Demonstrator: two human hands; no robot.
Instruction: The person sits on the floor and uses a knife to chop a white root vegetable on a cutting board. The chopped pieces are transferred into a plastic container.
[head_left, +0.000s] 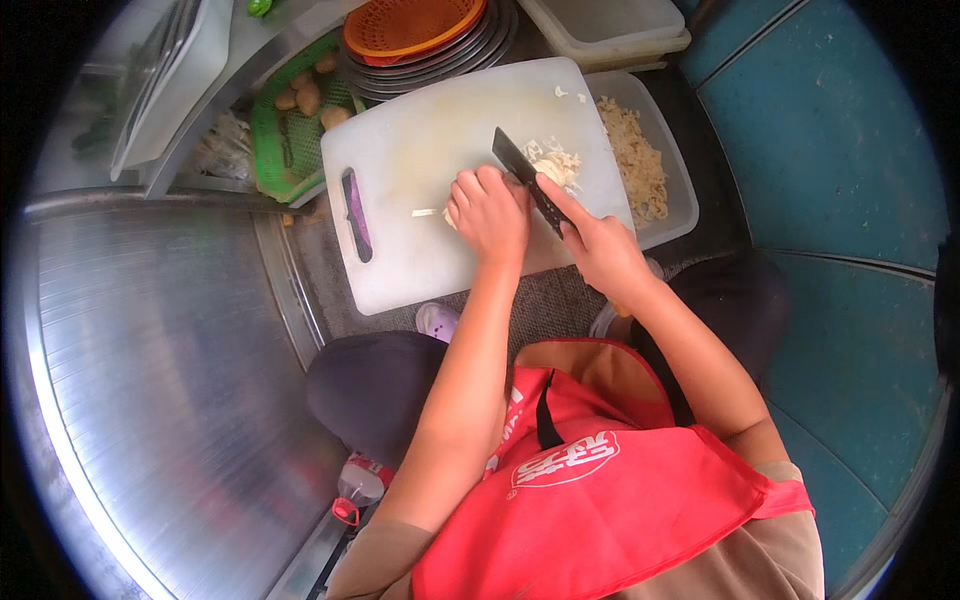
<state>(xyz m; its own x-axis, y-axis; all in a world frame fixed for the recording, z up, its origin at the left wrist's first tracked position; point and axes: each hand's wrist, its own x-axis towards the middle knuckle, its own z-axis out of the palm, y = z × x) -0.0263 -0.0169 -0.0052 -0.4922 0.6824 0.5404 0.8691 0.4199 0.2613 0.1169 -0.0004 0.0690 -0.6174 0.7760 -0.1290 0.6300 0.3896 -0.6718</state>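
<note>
A white plastic cutting board (420, 142) with a handle slot lies before me. My right hand (600, 244) grips a dark-bladed kitchen knife (516, 159) by its black handle, the blade pointing up and left over the board. My left hand (491, 210) is curled against the blade's left side, pressing down on a pale food piece mostly hidden under the fingers. Thin pale slices (559, 165) are heaped just right of the blade. One pale strip (424, 213) lies left of my left hand, and small scraps sit near the board's top right corner.
A clear plastic tub of pale shreds (641, 169) touches the board's right side. Beyond the board are a green basket with potatoes (262, 142), an orange basket on stacked metal trays (412, 52) and pale bins (622, 49). Teal panels (832, 150) stand right, a metal panel (157, 360) left.
</note>
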